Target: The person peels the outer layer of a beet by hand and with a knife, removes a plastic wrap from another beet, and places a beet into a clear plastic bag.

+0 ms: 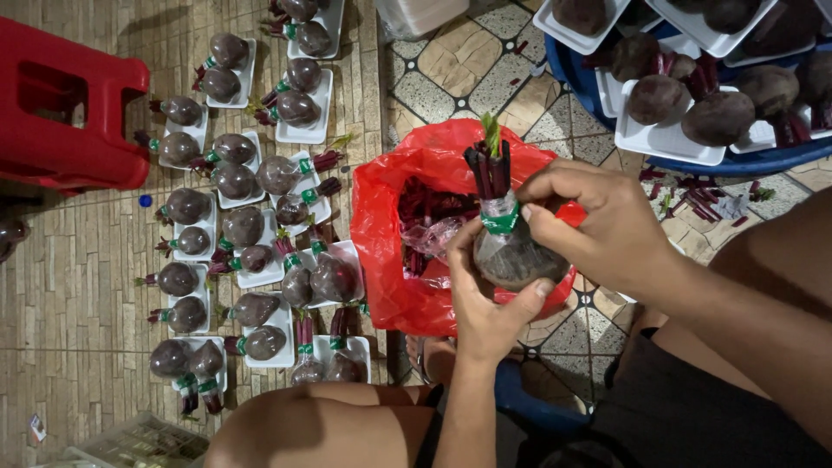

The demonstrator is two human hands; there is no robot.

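Note:
My left hand [482,299] cups a dark beetroot [513,258] wrapped in clear plastic, its cut red stems [489,170] pointing up. My right hand [598,221] pinches the green tape band [501,222] around the neck of the wrap just below the stems. Both hands hold the beetroot above an open red plastic bag [394,208] that has cut red stems and scraps inside.
Many wrapped beetroots on white foam trays [308,134] lie in rows on the tiled floor at left. A red plastic stool [65,108] stands far left. A blue tub [737,160] top right holds unwrapped beetroots on trays. My bare knees are at the bottom.

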